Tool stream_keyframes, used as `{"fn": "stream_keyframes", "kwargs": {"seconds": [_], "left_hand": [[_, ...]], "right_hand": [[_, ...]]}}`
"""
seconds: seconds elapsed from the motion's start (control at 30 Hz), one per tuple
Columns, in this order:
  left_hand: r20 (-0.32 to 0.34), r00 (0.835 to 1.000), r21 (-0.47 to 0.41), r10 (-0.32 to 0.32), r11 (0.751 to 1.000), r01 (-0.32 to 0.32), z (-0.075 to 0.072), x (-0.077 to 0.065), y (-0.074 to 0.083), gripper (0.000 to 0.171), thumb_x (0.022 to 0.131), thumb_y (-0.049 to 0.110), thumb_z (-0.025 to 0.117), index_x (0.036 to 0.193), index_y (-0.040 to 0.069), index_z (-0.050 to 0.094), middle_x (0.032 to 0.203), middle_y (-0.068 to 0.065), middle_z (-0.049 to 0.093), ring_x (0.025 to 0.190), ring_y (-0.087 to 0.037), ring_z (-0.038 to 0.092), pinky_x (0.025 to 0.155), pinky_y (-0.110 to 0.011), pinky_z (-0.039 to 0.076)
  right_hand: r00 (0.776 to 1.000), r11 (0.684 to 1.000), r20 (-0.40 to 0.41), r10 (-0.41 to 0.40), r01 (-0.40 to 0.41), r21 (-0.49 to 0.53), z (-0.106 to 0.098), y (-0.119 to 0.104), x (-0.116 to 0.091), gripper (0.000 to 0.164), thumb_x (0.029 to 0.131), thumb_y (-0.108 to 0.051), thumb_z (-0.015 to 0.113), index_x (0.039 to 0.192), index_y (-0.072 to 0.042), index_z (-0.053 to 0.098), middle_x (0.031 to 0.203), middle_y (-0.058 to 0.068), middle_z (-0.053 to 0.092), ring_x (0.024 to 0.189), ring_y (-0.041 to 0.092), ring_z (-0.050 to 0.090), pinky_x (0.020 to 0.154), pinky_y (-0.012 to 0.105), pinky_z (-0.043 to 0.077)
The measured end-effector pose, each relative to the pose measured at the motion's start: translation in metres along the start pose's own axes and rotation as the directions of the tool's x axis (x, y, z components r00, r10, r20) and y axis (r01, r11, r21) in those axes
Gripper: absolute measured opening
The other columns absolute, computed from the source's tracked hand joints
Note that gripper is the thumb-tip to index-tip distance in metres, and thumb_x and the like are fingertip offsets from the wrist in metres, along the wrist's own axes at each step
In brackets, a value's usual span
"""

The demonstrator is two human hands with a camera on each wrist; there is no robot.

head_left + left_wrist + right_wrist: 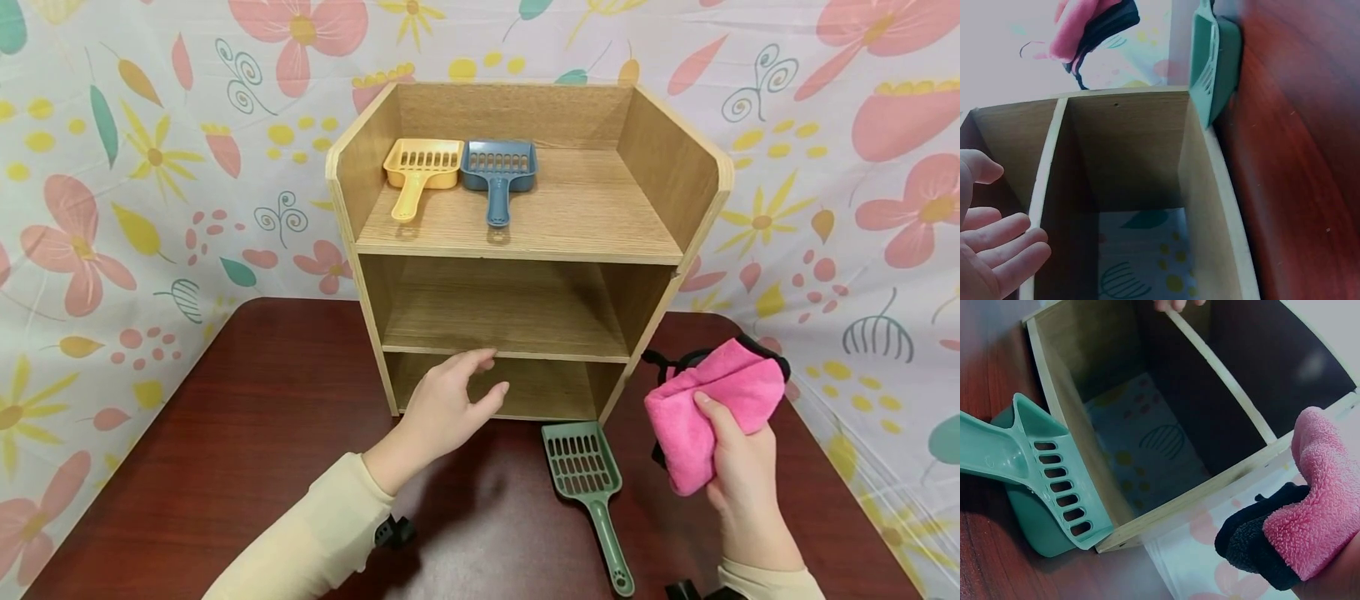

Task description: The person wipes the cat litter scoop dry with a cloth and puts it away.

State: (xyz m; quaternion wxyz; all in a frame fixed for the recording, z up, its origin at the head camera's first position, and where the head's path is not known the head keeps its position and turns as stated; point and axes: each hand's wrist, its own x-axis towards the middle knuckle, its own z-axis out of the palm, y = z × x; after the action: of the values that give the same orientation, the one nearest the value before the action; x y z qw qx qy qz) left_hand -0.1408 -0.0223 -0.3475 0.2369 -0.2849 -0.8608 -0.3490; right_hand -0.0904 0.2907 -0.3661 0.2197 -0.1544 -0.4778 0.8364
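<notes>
My right hand [750, 483] grips a folded pink cloth [712, 417] at the right of the shelf unit. A dark, soft-looking thing [1260, 534] is bunched against the cloth; in the head view its black edges stick out behind, and its kind is unclear. In front of the lower compartments is my left hand [446, 408], fingers loosely bent and holding nothing. Between the hands, a green litter scoop [581, 462] lies on the table, its slotted pan against the unit's front bottom edge and its handle toward me.
A wooden shelf unit [517, 247] stands at the back of the dark red table [247, 433]. Its top tier bears a yellow litter scoop [423, 162] and a blue litter scoop [498, 167], side by side at left. A flowered curtain [187, 150] hangs behind.
</notes>
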Motion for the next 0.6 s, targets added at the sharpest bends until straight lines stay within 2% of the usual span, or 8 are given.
{"fn": "stream_keyframes", "kwargs": {"seconds": [0.2, 0.33, 0.47, 0.6], "left_hand": [[0.058, 0.998, -0.011, -0.029, 0.999, 0.03, 0.009, -0.007, -0.001, 0.039, 0.082, 0.023, 0.07, 0.116, 0.005, 0.063, 0.1, -0.006, 0.07, 0.092, -0.018, 0.067, 0.076, -0.032, 0.054], [0.113, 0.992, -0.064, -0.061, 0.996, 0.069, 0.014, -0.011, -0.003, 0.039, 0.083, 0.023, 0.069, 0.116, 0.004, 0.063, 0.101, -0.006, 0.07, 0.091, -0.019, 0.066, 0.076, -0.032, 0.053], [0.197, 0.974, -0.157, -0.113, 0.977, 0.145, 0.022, -0.015, -0.005, 0.038, 0.084, 0.021, 0.067, 0.117, 0.003, 0.062, 0.103, -0.008, 0.069, 0.091, -0.02, 0.067, 0.076, -0.031, 0.055], [0.28, 0.947, -0.256, -0.155, 0.939, 0.229, 0.028, -0.018, -0.006, 0.039, 0.085, 0.02, 0.066, 0.118, 0.002, 0.06, 0.105, -0.01, 0.068, 0.093, -0.022, 0.068, 0.078, -0.035, 0.056]], "right_hand": [[0.998, 0.999, 0.058, -0.004, 0.002, 0.046, -0.001, 0.0, 0.001, 0.032, 0.086, 0.004, 0.061, 0.115, -0.01, 0.056, 0.096, -0.001, 0.071, 0.082, 0.012, 0.07, 0.073, 0.02, 0.055], [0.999, 1.0, 0.032, 0.005, -0.005, 0.022, -0.002, 0.0, 0.001, 0.031, 0.086, 0.002, 0.062, 0.113, -0.011, 0.057, 0.097, -0.003, 0.069, 0.082, 0.01, 0.068, 0.072, 0.019, 0.055], [0.999, 0.999, -0.036, 0.017, -0.018, -0.039, -0.001, 0.001, 0.001, 0.028, 0.085, -0.001, 0.065, 0.11, -0.013, 0.06, 0.097, -0.005, 0.068, 0.082, 0.01, 0.066, 0.071, 0.017, 0.054], [0.998, 0.997, -0.065, 0.017, -0.022, -0.076, -0.001, 0.001, 0.001, 0.026, 0.084, -0.004, 0.067, 0.108, -0.013, 0.06, 0.096, -0.005, 0.067, 0.082, 0.01, 0.064, 0.069, 0.017, 0.053]]}}
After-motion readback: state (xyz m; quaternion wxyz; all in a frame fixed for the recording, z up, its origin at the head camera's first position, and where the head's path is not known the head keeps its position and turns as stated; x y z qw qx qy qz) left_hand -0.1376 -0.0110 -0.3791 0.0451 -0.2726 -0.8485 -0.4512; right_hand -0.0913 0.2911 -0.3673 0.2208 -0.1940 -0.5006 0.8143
